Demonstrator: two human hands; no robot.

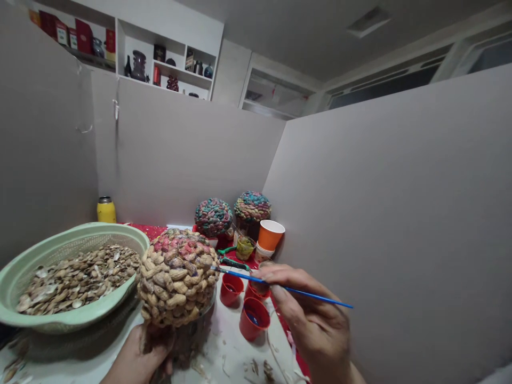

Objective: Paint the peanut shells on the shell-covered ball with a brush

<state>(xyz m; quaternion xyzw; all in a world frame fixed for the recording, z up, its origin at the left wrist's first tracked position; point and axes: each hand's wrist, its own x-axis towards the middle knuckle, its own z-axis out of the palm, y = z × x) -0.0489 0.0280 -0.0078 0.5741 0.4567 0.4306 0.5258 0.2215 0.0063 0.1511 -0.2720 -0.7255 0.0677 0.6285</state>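
Note:
My left hand [146, 349] is closed around the underside of a dome covered in peanut shells [178, 282], holding it up over the table. Pink and purplish paint marks the top of the dome; its lower shells are bare tan. Between the thumb and fingers of my right hand [310, 314] is a thin blue paintbrush [296, 290], its tip at the dome's right side. Below the brush stand small red cups, one holding dark blue paint [255, 322] and another [231, 289] with dark liquid. A third red cup is partly hidden behind my fingers.
A green colander [76, 316] full of shells stands at left, with a yellow bottle [106, 209] behind it. Two painted domes [213, 216], orange paper cups [271, 237] and green-handled pliers [234, 262] sit at the back. Grey partitions [384, 213] enclose the table.

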